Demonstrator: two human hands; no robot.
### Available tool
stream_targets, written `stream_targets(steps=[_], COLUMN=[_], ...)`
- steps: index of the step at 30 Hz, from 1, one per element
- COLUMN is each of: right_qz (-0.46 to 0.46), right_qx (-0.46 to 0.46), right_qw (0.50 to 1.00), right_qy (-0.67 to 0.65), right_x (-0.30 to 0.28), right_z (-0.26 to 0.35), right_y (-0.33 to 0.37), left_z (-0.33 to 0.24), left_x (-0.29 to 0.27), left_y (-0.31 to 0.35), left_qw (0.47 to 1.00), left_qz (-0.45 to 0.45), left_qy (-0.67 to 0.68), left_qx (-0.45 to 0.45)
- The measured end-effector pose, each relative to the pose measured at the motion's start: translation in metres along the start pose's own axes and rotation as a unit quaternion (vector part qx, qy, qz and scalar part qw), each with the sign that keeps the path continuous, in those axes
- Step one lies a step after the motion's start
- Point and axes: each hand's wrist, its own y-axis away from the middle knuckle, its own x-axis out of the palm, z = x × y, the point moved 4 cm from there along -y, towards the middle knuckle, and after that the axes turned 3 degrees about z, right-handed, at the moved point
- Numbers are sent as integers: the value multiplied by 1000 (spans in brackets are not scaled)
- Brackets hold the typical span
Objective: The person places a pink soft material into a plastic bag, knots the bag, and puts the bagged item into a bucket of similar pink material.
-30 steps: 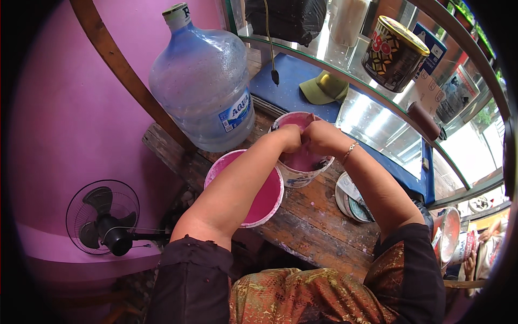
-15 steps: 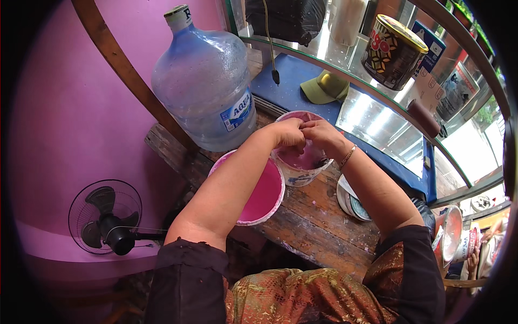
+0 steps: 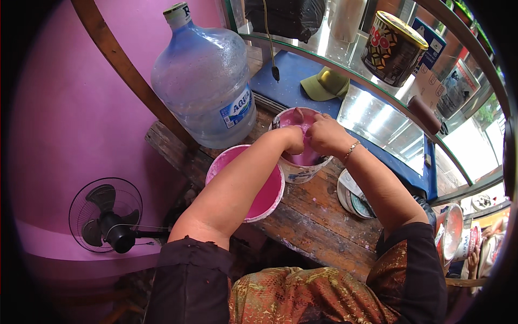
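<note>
Both hands are down in the mouth of a white bucket (image 3: 300, 175) that holds pink liquid, likely paint. My left hand (image 3: 293, 140) is curled, knuckles up, at the bucket's left side. Close beside it, my right hand (image 3: 325, 135) bends its fingers downward, a bracelet round the wrist. Whatever the fingers pinch is hidden beneath them. A brownish piece (image 3: 298, 114) shows near the far rim; I cannot tell what it is. Under my left forearm stands a second bucket (image 3: 283, 189) of brighter pink paint, partly covered by the arm.
A big clear water jug (image 3: 202, 81) stands behind the buckets on the stained wooden bench (image 3: 313, 221). Right of them lie round lids (image 3: 353, 197). Beyond are a green cap (image 3: 325, 85) and a glass case with a dark tin (image 3: 393, 48). A fan (image 3: 105, 216) is at left.
My hands have dropped slightly and moved a little apart, the right one shifting rightward. More of the pink liquid shows between them. The view has shifted slightly.
</note>
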Motion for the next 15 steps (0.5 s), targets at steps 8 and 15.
stream_targets(steps=[8, 15], right_qz=[-15, -90], right_qx=[43, 68], right_qw=[997, 984], right_qy=[65, -135], right_x=[2, -24], right_z=[-7, -13], right_y=[-8, 2], left_z=[-14, -8], left_x=[-2, -35], left_y=[-5, 16], left_qw=[976, 983], left_qz=[-71, -183], left_qy=[-190, -31], left_qx=[78, 4])
